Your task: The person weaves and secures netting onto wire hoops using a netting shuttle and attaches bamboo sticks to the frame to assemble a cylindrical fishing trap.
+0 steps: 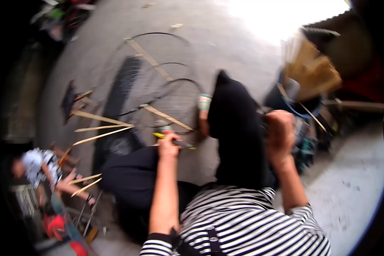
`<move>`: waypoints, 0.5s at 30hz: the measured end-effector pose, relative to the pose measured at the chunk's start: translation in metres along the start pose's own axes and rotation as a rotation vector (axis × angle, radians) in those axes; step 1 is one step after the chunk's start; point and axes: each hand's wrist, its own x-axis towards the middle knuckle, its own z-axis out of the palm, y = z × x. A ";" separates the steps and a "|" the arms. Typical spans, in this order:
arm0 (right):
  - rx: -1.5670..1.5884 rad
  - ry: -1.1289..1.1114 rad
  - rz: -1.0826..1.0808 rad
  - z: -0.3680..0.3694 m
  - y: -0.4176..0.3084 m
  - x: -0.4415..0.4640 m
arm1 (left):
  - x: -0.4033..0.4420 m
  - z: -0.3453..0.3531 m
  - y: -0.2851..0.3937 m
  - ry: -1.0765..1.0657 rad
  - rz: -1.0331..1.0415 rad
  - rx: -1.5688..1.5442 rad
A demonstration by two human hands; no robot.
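Observation:
My left hand is closed around a slim yellow-and-black hand tool, over my bent left leg; blur hides the tool's exact kind. My right hand is curled beside my raised right knee, with its fingers smeared and partly hidden. Whether it grips anything, I cannot make out. On the floor beyond my left hand lie round dark wire frames with fine mesh, and flat wooden strips run across them. Several pale pointed sticks fan out left of my left hand.
At right stands a blue-rimmed bucket with a bundle of tan slats above it. Another person sits at far left, near a red object. A dark board-like shape lies on the grey floor.

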 end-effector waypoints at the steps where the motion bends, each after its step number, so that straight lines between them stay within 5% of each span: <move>1: -0.122 -0.075 0.176 0.003 0.042 -0.014 | 0.001 0.000 -0.005 0.008 0.015 0.016; 6: -0.736 -0.595 0.498 0.053 0.215 -0.143 | -0.011 0.006 0.002 0.042 -0.042 0.040; 11: -0.763 -0.784 0.605 0.062 0.233 -0.145 | -0.037 0.006 0.002 -0.056 -0.101 0.090; 15: -0.567 -0.457 0.535 0.045 0.206 -0.149 | -0.047 0.002 -0.003 -0.087 -0.212 0.128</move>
